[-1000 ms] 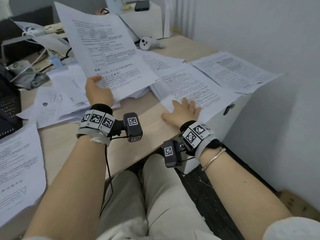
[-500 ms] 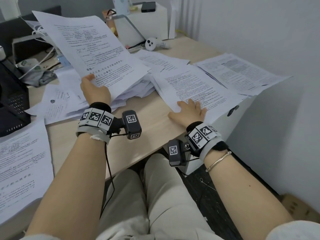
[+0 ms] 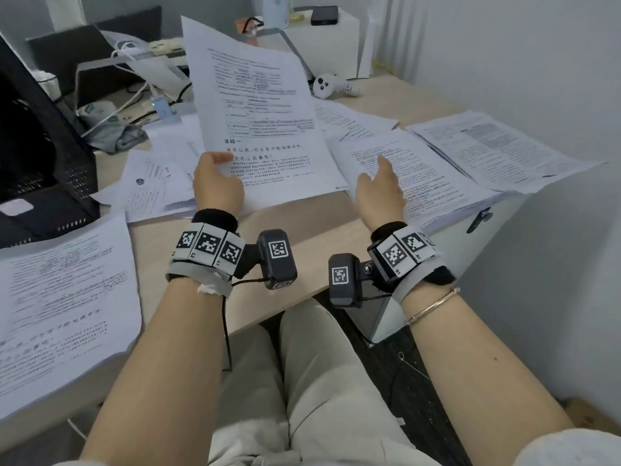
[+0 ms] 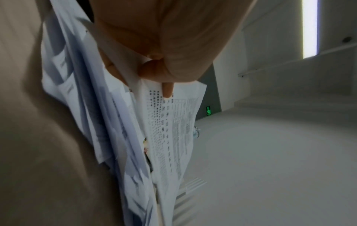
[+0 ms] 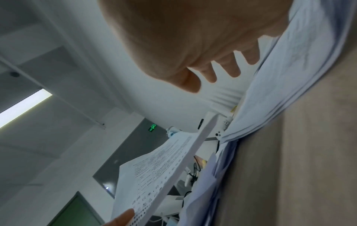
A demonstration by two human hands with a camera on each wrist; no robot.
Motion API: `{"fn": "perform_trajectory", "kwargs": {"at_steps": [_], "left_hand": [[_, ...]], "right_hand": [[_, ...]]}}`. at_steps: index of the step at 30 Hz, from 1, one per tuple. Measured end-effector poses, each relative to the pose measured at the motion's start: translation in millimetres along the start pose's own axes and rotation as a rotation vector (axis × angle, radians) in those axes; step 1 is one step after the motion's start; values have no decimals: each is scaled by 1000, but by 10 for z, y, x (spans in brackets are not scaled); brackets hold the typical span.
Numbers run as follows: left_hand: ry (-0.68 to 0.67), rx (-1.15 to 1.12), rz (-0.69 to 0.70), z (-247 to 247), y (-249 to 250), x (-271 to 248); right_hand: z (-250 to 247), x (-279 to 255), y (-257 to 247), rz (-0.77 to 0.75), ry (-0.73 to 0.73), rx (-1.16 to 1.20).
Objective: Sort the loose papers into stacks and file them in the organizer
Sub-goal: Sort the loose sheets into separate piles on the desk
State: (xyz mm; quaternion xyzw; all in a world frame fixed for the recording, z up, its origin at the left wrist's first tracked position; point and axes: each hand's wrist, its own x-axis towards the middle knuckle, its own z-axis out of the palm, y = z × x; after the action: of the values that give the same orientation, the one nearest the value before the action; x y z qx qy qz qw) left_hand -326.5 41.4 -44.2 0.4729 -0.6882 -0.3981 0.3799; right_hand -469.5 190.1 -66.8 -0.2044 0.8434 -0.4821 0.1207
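Observation:
My left hand pinches the lower left edge of a thick printed sheaf, thumb on top, and holds it tilted up above the desk. The left wrist view shows the thumb on the printed page. My right hand hovers with straight, spread fingers above a printed stack at the desk's right, holding nothing. The raised sheaf shows edge-on in the right wrist view. More loose papers lie under and left of the sheaf.
Another paper pile overhangs the desk's right corner, and a large sheet lies at the near left. A black laptop, cables and a grey stand crowd the back left. A white box and a small panda toy stand behind.
My left hand has swung the sheaf more upright and toward the middle. My right hand has lifted off the right stack and now hovers above it.

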Motion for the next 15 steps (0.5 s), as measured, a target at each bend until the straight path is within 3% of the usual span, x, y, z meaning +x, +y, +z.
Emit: {"fn": "perform_trajectory", "kwargs": {"at_steps": [4,15], "left_hand": [[-21,24,9,-265,3,-47],[2,31,-6,-922,-303,-189]], "right_hand": [[219,-56,-200,-23,-37,212],[789,-186,-549,-29,-226,142]]}}
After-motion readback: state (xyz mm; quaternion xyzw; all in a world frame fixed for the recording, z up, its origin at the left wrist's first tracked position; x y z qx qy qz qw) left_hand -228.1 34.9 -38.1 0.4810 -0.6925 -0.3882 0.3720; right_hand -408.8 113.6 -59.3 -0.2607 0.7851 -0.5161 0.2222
